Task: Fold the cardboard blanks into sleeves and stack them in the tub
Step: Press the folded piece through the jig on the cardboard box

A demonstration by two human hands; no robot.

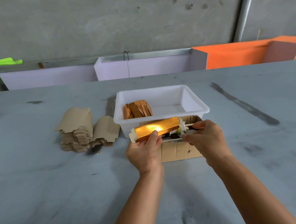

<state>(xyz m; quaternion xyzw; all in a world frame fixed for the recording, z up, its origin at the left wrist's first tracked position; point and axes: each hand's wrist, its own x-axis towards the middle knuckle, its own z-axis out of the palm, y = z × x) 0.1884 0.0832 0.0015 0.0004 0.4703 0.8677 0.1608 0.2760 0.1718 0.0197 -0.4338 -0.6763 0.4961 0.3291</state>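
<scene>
Grip gold sleeve [156,129] firmly in left hand [144,151]; pinch stick [190,125] with right hand [204,136], feeding toward 9 o'clock, keeping creases square

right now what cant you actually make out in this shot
Head view only:
- What the right hand pinches at the gold sleeve: small, covered by the fingers.
- Contents of the cardboard box: hidden by both hands and the sleeve.
- Number of sleeves in the tub: they overlap.
- Sleeve surface by the left hand: washed out by glare.
</scene>
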